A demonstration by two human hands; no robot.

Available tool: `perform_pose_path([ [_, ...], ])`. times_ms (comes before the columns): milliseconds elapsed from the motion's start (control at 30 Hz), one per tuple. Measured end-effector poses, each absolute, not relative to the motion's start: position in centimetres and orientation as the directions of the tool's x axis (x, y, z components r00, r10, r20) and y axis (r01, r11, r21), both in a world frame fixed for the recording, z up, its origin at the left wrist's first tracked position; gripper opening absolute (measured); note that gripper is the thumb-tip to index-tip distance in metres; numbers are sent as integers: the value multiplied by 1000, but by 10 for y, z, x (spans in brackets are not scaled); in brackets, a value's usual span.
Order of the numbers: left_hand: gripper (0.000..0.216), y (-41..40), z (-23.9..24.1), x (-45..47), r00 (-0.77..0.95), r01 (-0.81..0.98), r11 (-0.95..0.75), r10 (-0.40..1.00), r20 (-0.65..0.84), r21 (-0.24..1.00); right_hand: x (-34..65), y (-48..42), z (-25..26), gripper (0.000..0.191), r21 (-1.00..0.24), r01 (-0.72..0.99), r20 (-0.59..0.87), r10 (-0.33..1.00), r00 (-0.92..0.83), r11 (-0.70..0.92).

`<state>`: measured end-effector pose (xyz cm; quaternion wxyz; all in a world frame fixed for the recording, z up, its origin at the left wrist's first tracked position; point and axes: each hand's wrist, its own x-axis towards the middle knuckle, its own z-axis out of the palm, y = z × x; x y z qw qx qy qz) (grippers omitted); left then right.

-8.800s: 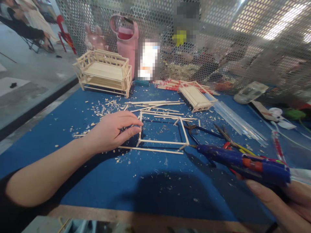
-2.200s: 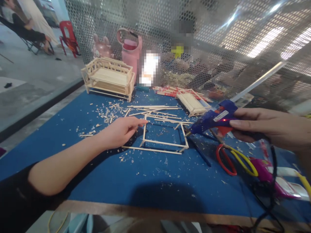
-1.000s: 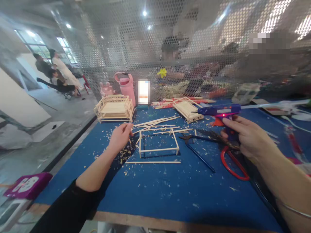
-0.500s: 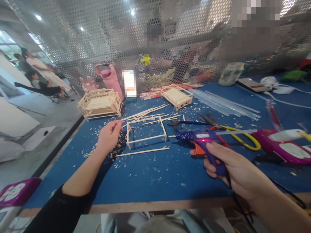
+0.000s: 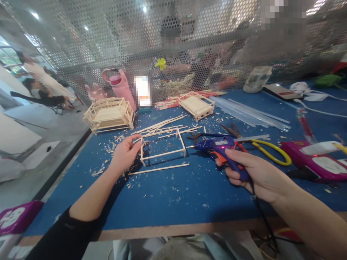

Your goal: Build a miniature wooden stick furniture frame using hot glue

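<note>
A small rectangular frame of thin wooden sticks (image 5: 163, 154) stands on short legs on the blue tabletop. My left hand (image 5: 125, 154) pinches its left end between thumb and fingers. In my right hand (image 5: 260, 173) is a dark blue glittery hot glue gun (image 5: 214, 145), its red light lit and a clear glue stick (image 5: 257, 137) poking out behind. The metal nozzle points left, close to the frame's right front corner; whether they touch I cannot tell. One loose wooden stick (image 5: 159, 169) lies in front of the frame.
Behind the frame lie several loose sticks (image 5: 159, 124) and two stick-built models, one left (image 5: 110, 115) and one right (image 5: 197, 106). Yellow-handled pliers (image 5: 273, 153), a purple device (image 5: 316, 160) and clear glue sticks (image 5: 249, 113) are on the right. A perforated metal screen (image 5: 114, 39) rises behind.
My left hand has moved slightly right, onto the frame's left end. The glue gun has shifted slightly left and up, its nozzle nearer the frame's right corner.
</note>
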<state>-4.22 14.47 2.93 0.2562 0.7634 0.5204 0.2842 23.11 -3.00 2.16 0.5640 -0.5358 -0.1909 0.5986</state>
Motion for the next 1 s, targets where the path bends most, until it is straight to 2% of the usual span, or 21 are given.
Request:
perform_pose_path([
  [300,54,145,29,-42,302,649,-342,936,183,680,231,-28,24,25,-833,-441,-449,874,186,-334],
  [667,52,146,28,-46,333,633,-364,925,184,683,228,-27,26,27,-864,-395,-421,879,223,-313],
  [1000,48,141,32,-45,338,608,-366,922,187,704,227,-32,18,25,-840,-459,-425,876,226,-289],
])
